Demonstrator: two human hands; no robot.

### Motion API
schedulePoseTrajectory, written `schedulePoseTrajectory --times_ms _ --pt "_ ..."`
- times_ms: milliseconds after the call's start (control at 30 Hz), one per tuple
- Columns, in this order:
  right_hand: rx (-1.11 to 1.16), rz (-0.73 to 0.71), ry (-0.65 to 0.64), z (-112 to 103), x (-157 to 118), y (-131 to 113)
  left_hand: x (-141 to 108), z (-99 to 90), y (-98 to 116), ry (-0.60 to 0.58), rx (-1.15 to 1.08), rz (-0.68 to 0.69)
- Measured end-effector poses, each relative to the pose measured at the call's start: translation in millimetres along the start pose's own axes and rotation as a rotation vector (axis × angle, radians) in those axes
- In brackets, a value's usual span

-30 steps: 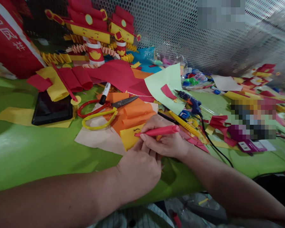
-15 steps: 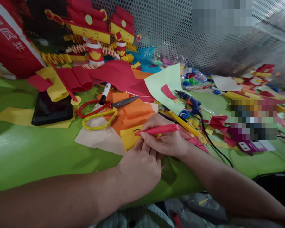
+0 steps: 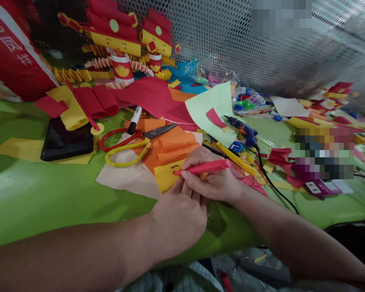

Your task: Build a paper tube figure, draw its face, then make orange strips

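Note:
My right hand (image 3: 211, 174) is closed round a red marker (image 3: 211, 166), its tip at a small red spot on a yellow paper piece (image 3: 164, 177). A thin dark curved line shows on that paper above the spot. My left hand (image 3: 181, 219) lies at the paper's lower right edge, its fingertips pressed together on it and partly hidden under my right hand. Orange paper (image 3: 176, 142) lies just behind the yellow piece. Scissors with red and yellow handles (image 3: 127, 158) rest to the left, beside a black-capped marker (image 3: 134, 120).
A black phone (image 3: 67, 142) lies on the green table (image 3: 33, 202) at left. Paper figures (image 3: 121, 67) stand at the back. A blue glue gun (image 3: 245, 132) with a cable, a yellow cutter (image 3: 235, 158) and paper scraps lie to the right.
The marker tip has shifted slightly right, uncovering a small red spot on the yellow paper. My left hand stays in place.

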State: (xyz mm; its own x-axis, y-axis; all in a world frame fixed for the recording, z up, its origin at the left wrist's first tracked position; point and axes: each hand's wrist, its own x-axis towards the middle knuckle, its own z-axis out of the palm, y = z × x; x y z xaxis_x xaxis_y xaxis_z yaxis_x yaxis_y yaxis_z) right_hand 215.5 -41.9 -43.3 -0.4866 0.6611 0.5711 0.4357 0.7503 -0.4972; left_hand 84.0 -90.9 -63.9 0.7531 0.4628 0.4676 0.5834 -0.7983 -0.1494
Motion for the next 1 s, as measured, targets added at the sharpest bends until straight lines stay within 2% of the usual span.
schedulePoseTrajectory --times_ms 200,500,1000 --pt "-0.037 -0.013 -0.006 0.2 0.0 2.3 -0.5 0.6 0.1 -0.019 -0.010 0.000" --pt "-0.030 -0.023 -0.041 -0.8 0.4 0.8 -0.9 0.3 0.8 0.018 -0.002 0.003" --pt "-0.032 -0.025 -0.001 1.7 -0.1 2.1 -1.2 0.4 0.6 -0.057 -0.032 0.005"
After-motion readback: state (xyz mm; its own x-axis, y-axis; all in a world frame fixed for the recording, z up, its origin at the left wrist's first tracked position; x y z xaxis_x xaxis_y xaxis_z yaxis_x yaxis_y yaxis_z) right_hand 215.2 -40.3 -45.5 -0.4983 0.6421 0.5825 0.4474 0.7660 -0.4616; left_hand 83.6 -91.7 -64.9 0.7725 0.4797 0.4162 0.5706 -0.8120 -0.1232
